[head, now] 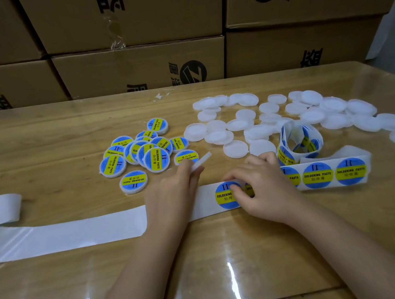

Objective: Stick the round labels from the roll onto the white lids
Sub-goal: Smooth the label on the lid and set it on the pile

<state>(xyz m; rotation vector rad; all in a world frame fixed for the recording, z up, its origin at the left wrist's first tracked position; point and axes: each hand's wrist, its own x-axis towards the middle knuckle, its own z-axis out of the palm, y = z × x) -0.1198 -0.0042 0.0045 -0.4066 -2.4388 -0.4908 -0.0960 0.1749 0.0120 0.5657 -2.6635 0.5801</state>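
Now a white plastic lid (201,160) is gripped by the left hand (170,195), left of the blue-yellow round label (224,197) pinched by the right hand (264,190).

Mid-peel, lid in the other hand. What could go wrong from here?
1. The right hand pinches the label by one edge; it could crease or stick to itself coming off.
2. The left hand holds the white lid tilted at its fingertips, so the label may land off-centre.
3. The empty backing strip runs under the left wrist; it could snag.
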